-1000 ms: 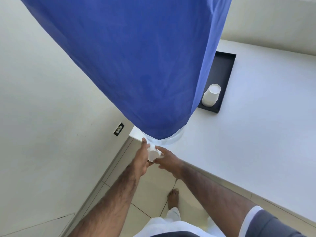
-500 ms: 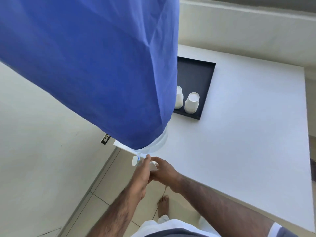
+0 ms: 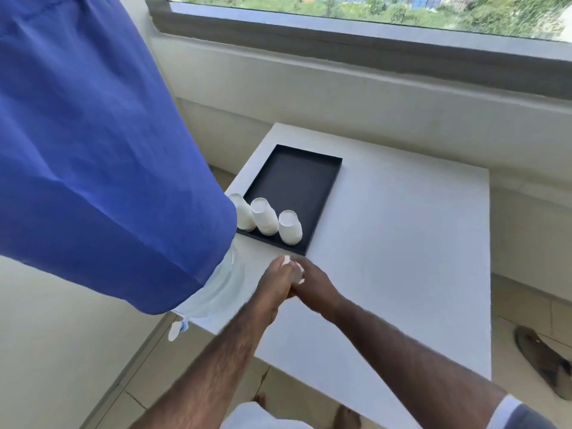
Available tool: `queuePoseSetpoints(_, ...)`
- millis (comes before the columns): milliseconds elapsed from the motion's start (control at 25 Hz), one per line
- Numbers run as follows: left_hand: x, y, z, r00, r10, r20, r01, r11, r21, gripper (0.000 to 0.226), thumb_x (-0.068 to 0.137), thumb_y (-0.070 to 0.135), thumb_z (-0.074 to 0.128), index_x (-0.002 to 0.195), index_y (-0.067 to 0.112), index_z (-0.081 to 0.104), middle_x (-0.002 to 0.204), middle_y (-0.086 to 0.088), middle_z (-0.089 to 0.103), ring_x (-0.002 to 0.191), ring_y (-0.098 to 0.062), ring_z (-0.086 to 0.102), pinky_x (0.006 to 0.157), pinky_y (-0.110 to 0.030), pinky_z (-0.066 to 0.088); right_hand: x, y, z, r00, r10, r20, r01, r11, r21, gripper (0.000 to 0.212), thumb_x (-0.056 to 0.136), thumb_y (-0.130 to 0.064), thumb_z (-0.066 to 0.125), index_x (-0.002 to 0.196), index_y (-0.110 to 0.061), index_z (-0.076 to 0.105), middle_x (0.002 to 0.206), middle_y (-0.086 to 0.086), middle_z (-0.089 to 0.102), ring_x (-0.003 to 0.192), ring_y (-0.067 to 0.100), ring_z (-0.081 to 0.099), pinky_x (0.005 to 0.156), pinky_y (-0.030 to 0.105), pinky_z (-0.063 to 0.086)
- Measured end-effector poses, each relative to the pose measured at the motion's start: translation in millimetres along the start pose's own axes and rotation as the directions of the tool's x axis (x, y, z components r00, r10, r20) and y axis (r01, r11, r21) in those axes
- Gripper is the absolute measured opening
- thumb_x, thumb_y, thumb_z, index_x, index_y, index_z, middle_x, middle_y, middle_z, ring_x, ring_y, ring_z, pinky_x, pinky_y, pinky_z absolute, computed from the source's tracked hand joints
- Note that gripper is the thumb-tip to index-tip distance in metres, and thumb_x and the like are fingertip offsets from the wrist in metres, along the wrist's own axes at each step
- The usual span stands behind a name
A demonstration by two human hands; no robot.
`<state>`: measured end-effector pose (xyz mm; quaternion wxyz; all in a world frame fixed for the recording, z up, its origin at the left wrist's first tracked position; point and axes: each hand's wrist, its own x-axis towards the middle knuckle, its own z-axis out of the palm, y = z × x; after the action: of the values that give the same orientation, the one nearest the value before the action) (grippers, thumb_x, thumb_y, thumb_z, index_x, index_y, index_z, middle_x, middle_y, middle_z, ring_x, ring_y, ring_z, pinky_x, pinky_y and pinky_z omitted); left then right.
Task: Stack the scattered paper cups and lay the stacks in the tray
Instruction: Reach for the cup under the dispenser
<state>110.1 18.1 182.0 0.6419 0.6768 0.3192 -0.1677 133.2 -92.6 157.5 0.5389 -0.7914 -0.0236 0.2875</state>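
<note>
A black tray lies on the white table at its far left. Three stacks of white paper cups lie side by side along the tray's near edge, the leftmost partly hidden by a blue cloth. Just in front of the tray's near edge my left hand and my right hand are pressed together around a small white paper cup. Only slivers of that cup show between the fingers.
A large water bottle draped in blue cloth stands at the table's near left corner, with its tap over the floor. A window ledge runs behind the table. A sandal lies on the floor at right.
Both hands have come up from below the bottle's tap at the table's corner onto the table, carrying the cup toward the tray. The view has tilted up, revealing three stacks in the tray.
</note>
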Motion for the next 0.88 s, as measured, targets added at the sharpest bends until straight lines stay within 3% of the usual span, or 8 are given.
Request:
queuePoseSetpoints(80,10,17,9,0.998,0.061,-0.030,-0.060,0.998,0.036,0.029,0.104,0.020,0.043,0.126,0.030,0.059,0.116,0.004,0.068,0.107,-0.018,0.067,0.080,-0.032,0.062,12,-12,-21,0.999,-0.041,-0.023,0.040,0.998,-0.042,0.051,0.074,-0.036,0.069,0.124,-0.029,0.062,0.108,-0.008,0.072,0.097,0.017,0.072,0.085,0.046,0.063)
queuePoseSetpoints(280,51,56,1,0.979,0.176,-0.101,-0.160,0.976,0.150,0.053,0.092,0.026,0.044,0.143,0.025,0.058,0.133,-0.001,0.065,0.116,-0.025,0.065,0.094,-0.049,0.061,51,-54,-46,0.992,-0.112,-0.053,0.105,0.987,-0.123,0.045,0.083,-0.016,0.075,0.126,-0.018,0.060,0.104,-0.004,0.070,0.094,0.018,0.069,0.084,0.039,0.062)
queuePoseSetpoints(400,78,79,-12,0.982,0.184,-0.040,-0.176,0.972,0.155,0.039,0.096,0.019,0.046,0.131,0.025,0.061,0.122,-0.001,0.068,0.110,-0.027,0.068,0.093,-0.049,0.061,77,-68,-47,0.996,-0.053,-0.069,0.045,0.992,-0.118,0.041,0.083,-0.016,0.076,0.121,-0.013,0.060,0.098,-0.002,0.070,0.088,0.013,0.067,0.085,0.038,0.059)
queuePoseSetpoints(480,100,90,-22,0.986,0.168,-0.019,-0.163,0.973,0.162,0.050,0.094,0.016,0.045,0.142,0.019,0.057,0.130,-0.008,0.065,0.105,-0.026,0.069,0.093,-0.049,0.061,95,-74,-45,0.994,-0.021,-0.106,0.008,0.993,-0.118,0.043,0.081,-0.020,0.078,0.120,-0.017,0.061,0.100,-0.006,0.069,0.094,0.017,0.068,0.088,0.040,0.060)
queuePoseSetpoints(600,125,95,-26,0.987,0.162,0.020,-0.163,0.965,0.206,0.040,0.085,0.007,0.040,0.111,0.011,0.070,0.116,-0.023,0.070,0.084,-0.025,0.067,0.086,-0.054,0.062,117,-80,-46,0.996,-0.025,-0.089,0.009,0.984,-0.179,0.023,0.083,-0.012,0.072,0.106,-0.008,0.067,0.088,0.002,0.070,0.081,0.016,0.061,0.074,0.037,0.053)
queuePoseSetpoints(680,132,94,-23,0.988,0.155,0.014,-0.154,0.964,0.217,0.041,0.086,0.004,0.039,0.112,0.012,0.069,0.115,-0.020,0.071,0.088,-0.028,0.069,0.084,-0.051,0.064,131,-78,-46,0.995,-0.013,-0.095,-0.011,0.970,-0.244,0.019,0.081,-0.011,0.067,0.100,-0.010,0.070,0.093,0.011,0.075,0.078,0.020,0.064,0.069,0.040,0.053)
queuePoseSetpoints(800,142,91,-20,0.992,0.127,-0.026,-0.119,0.973,0.199,0.050,0.094,0.011,0.042,0.143,0.015,0.055,0.134,-0.008,0.064,0.107,-0.032,0.070,0.082,-0.044,0.065,147,-71,-44,0.995,0.029,-0.100,-0.058,0.954,-0.295,0.039,0.084,-0.017,0.069,0.122,-0.015,0.064,0.110,0.007,0.072,0.088,0.023,0.065,0.067,0.035,0.051)
queuePoseSetpoints(880,151,83,-21,0.987,0.143,-0.076,-0.121,0.962,0.243,0.057,0.096,0.019,0.046,0.153,0.015,0.044,0.146,-0.005,0.055,0.116,-0.034,0.067,0.091,-0.046,0.061,155,-65,-46,0.986,0.083,-0.146,-0.126,0.940,-0.317,0.060,0.087,-0.017,0.069,0.144,-0.015,0.049,0.129,0.006,0.064,0.101,0.026,0.066,0.079,0.035,0.056)
